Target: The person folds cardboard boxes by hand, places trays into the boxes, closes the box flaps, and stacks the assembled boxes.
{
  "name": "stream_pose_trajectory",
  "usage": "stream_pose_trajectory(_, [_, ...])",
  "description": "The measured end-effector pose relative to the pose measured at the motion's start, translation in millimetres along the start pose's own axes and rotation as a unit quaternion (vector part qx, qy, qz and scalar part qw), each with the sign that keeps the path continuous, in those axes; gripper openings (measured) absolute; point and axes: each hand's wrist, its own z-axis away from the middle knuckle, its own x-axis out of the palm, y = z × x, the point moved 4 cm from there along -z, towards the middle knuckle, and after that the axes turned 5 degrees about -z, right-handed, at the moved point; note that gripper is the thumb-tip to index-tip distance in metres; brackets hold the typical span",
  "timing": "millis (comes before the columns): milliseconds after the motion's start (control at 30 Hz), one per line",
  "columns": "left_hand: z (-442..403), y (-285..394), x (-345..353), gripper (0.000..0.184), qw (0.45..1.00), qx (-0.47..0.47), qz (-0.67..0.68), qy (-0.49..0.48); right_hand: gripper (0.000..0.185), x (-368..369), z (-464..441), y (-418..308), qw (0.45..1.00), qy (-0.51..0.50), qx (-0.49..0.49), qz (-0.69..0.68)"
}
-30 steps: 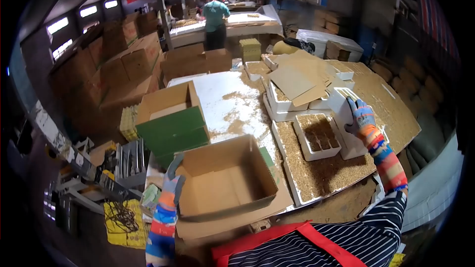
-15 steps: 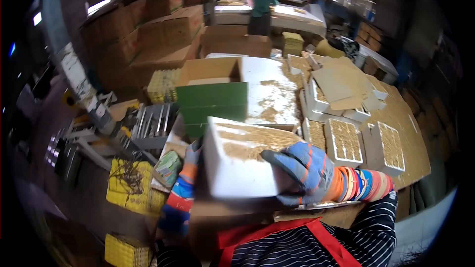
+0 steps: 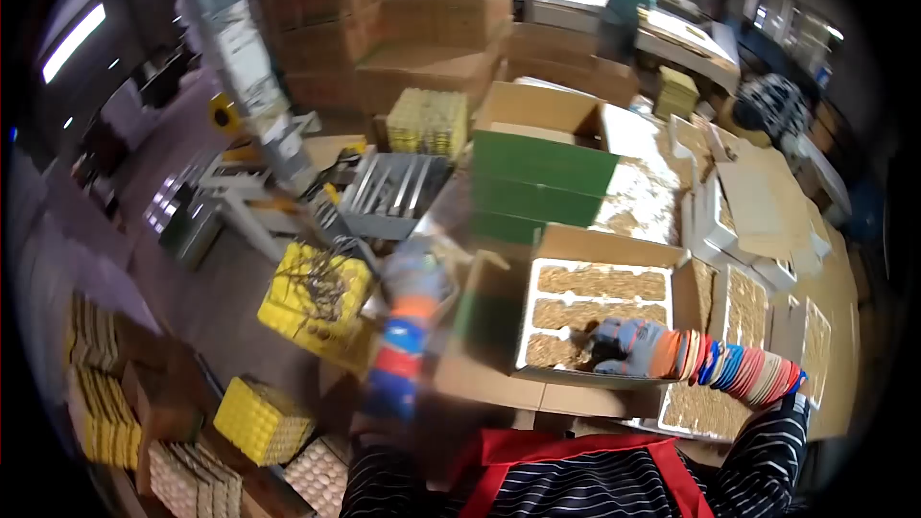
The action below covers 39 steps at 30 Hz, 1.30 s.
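A white foam tray [image 3: 601,298] filled with brown husk-like material sits inside an open cardboard carton [image 3: 614,240] before me. My right hand [image 3: 633,345], in a grey-blue and orange glove, reaches over the carton's front right. Its fingers are bent and close together, tips down at the filling; whether they grip anything is hidden. A dark hollow shows in the filling beside the fingertips. Off to the left, my left hand [image 3: 417,273] is gloved too and smeared by motion, near the roller stand, outside the carton. Bands and sleeves in several colours cover both wrists.
Behind stands a larger open carton with green flaps [image 3: 542,168]. More husk-filled foam trays [image 3: 743,307] and flat cardboard sheets [image 3: 767,201] lie at right. Yellow crates [image 3: 312,297], metal rollers [image 3: 393,187] and a post [image 3: 254,67] stand left. Another person [image 3: 628,0] is at the back.
The white foam tray, tilted up between my hands before, now lies level in the carton. My left hand has moved away from it. My view has swung left and down.
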Motion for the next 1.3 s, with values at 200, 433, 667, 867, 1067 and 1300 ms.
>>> stream_pose_trajectory(200, [16,-68,35,0.044,0.974,-0.081,0.023,-0.209,0.059,26,19,59,0.986,-0.041,0.164,0.001])
stream_pose_trajectory(433, [8,-125,112,0.034,0.984,-0.007,-0.011,-0.178,0.049,-113,61,105,0.877,0.462,0.115,-0.063])
stream_pose_trajectory(667, [-3,-105,79,0.057,0.962,-0.174,0.030,-0.210,0.090,-140,156,379,0.712,0.346,0.588,0.165])
stream_pose_trajectory(867, [-5,-47,-5,0.022,0.982,0.188,0.003,-0.020,0.054,-85,151,363,0.823,0.261,0.405,0.300])
stream_pose_trajectory(1067, [20,175,-74,0.028,0.842,0.181,0.500,-0.095,0.020,-81,170,308,0.819,0.344,0.335,0.314])
stream_pose_trajectory(1300, [-12,111,-51,0.028,0.925,0.184,0.321,-0.082,0.020,-105,111,22,0.853,0.447,-0.162,0.216])
